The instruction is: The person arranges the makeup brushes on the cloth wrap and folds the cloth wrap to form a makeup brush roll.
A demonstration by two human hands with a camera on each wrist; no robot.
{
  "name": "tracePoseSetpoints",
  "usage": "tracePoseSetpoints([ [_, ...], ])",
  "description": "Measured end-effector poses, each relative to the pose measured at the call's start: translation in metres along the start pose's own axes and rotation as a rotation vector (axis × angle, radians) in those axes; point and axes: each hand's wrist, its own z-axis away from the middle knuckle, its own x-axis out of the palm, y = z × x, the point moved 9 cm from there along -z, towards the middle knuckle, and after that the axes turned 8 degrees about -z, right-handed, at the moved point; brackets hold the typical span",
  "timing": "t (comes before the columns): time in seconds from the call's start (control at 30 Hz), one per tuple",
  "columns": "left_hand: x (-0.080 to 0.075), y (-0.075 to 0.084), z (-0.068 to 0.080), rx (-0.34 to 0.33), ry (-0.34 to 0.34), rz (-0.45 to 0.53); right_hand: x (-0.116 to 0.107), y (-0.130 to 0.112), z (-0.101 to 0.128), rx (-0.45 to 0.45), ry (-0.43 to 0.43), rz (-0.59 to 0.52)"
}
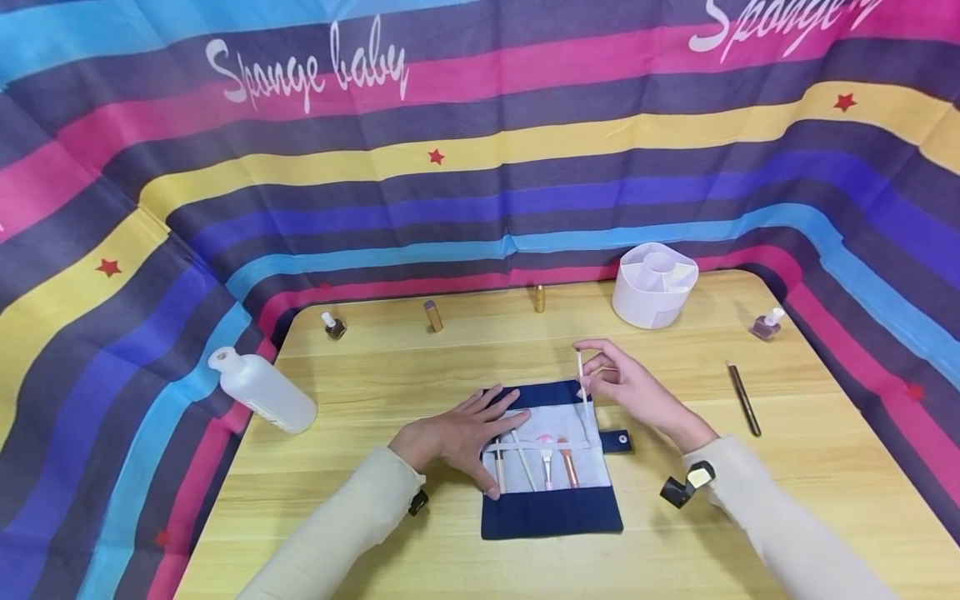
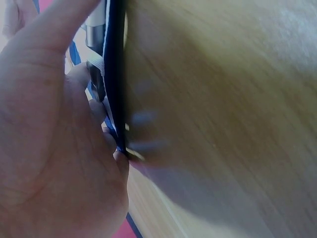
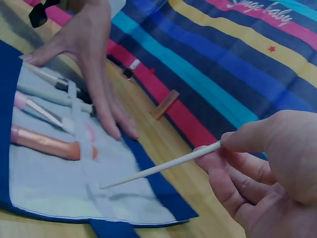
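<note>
The left hand (image 1: 457,433) lies flat, fingers straight, pinning the brush roll (image 1: 551,467) near the desk's front edge, while the right hand (image 1: 637,392) pinches a thin white brush handle (image 1: 581,383) above it.

A: Left wrist view: the left hand (image 2: 54,129) fills the left half, cut off by the left and bottom edges. The table (image 2: 223,124) is badly blurred; grain barely resolves. The navy roll (image 2: 115,74) is seen edge-on only, contents mostly hidden.

B: Right wrist view: the right hand (image 3: 267,173) runs off the right and bottom edges. Where the white stick (image 3: 158,168) ends inside the fingers (image 3: 247,139) cannot be told.

A: Head view: the small bottles at the table's far edge (image 1: 433,316) are too small to identify. Both sleeves leave the bottom edge. The left hand's palm hides the roll's left edge.
</note>
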Motion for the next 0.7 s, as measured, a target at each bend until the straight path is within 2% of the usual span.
tracePoseSetpoints([
  [0.17, 0.0, 0.0, -0.001, 0.003, -0.002, -0.001, 0.005, 0.013, -0.003, 0.012, 0.02, -0.012],
  [0.37, 0.001, 0.0, -0.001, 0.012, 0.001, 0.008, -0.005, 0.025, -0.005, 0.032, 0.15, -0.048],
  [0.43, 0.001, 0.0, -0.001, 0.013, 0.002, 0.012, -0.006, 0.027, -0.005, 0.044, 0.165, -0.062],
  [0.53, 0.001, -0.001, -0.001, 0.011, 0.001, 0.016, 0.0, 0.031, -0.005, 0.071, 0.108, -0.014],
  [0.7, 0.001, -0.001, -0.001, 0.008, -0.005, 0.013, 0.023, 0.032, 0.005, 0.086, -0.051, 0.221],
])
